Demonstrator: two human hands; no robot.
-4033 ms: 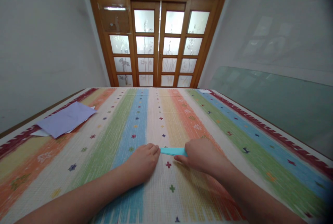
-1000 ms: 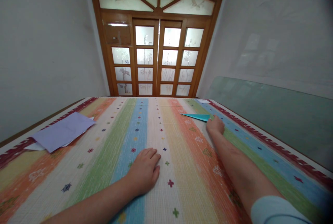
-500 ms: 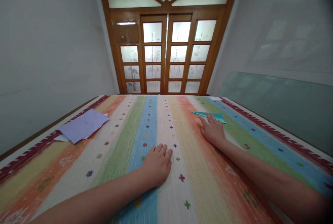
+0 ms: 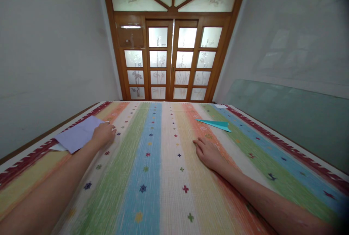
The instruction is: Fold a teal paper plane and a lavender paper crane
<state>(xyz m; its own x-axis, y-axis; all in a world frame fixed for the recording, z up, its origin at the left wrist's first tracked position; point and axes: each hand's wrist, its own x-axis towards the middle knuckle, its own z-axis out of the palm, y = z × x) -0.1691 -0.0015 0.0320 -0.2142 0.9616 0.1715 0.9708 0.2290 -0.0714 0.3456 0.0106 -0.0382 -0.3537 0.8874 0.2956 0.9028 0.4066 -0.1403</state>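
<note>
A folded teal paper plane (image 4: 215, 124) lies finished near the desk's (image 4: 163, 176) far right edge. The right hand (image 4: 208, 153) rests flat, fingers open and empty; the left hand (image 4: 103, 134), fingers curled, touches the lilac sheets (image 4: 77, 136) at the left edge, not yet folded.

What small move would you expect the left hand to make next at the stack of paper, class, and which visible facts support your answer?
Probably the left hand closes its fingers on the top lilac sheet and draws it toward the middle of the striped mat. It rests at that sheet's near edge, the folded teal paper plane lies untouched, and the right hand lies flat and empty.
</note>
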